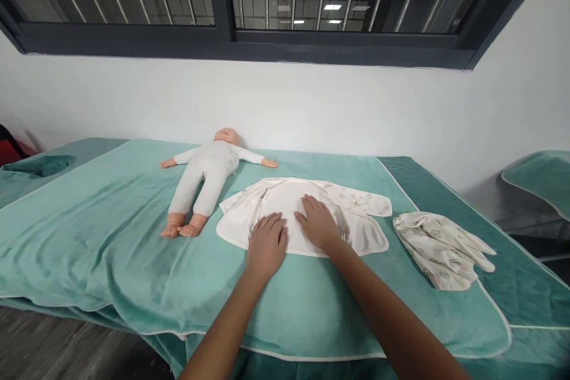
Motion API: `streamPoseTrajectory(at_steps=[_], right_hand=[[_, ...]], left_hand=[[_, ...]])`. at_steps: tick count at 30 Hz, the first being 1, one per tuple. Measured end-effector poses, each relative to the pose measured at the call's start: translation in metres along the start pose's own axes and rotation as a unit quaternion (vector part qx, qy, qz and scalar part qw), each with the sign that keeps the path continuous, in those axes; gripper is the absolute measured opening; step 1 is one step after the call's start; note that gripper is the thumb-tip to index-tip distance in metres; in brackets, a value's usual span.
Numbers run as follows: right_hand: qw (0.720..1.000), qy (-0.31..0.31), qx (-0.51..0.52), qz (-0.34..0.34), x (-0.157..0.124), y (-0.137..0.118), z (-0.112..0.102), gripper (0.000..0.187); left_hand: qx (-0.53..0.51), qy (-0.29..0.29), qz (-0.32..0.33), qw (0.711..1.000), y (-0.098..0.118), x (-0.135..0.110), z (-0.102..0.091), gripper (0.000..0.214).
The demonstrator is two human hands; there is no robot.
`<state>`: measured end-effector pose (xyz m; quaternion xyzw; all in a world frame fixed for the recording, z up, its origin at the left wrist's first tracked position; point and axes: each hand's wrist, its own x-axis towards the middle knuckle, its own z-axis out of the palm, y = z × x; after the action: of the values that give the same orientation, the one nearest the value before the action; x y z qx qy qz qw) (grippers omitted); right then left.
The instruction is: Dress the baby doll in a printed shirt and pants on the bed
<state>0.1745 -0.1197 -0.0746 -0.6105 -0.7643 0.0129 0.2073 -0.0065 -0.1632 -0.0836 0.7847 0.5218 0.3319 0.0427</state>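
Note:
A white baby jacket (pixel 289 205) with a small print on its sleeves lies spread open on the green blanket. My left hand (pixel 268 243) rests flat on its lower left part, fingers stretched out. Farther right, my right hand (pixel 318 222) lies on the middle of the same jacket, palm down with the thumb apart. Neither hand grips the cloth. A baby doll (pixel 207 163) in a white bodysuit lies on its back to the left, arms spread and feet bare. To the right is a crumpled printed baby garment (pixel 440 246).
The green blanket (pixel 111 219) covers a bed against a white wall (pixel 312 107). Above the wall is a dark-framed window (pixel 267 44) with metal bars behind it. Another green cloth (pixel 543 178) shows at the far right, and a dark and red object (pixel 9 145) at the left edge.

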Motion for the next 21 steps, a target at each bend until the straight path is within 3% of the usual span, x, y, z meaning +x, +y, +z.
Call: streamPoseTrajectory(at_steps=[3,8,16,21], right_hand=[[0.999,0.007,-0.028,0.034,0.011,0.013,-0.004,0.049],[0.993,0.104,-0.049,-0.011,0.014,0.041,-0.023,0.039],[0.991,0.066,-0.008,0.114,0.031,0.091,-0.039,0.036],[0.980,0.059,-0.006,0.190,0.034,0.104,-0.057,0.028]], left_hand=[[-0.007,0.001,0.002,1.000,-0.001,0.000,0.000,0.028],[-0.017,0.001,-0.013,1.000,-0.001,0.001,0.001,0.027],[-0.024,0.001,-0.021,0.999,0.001,0.001,-0.001,0.026],[-0.024,-0.004,-0.025,0.999,0.000,0.003,0.000,0.025]])
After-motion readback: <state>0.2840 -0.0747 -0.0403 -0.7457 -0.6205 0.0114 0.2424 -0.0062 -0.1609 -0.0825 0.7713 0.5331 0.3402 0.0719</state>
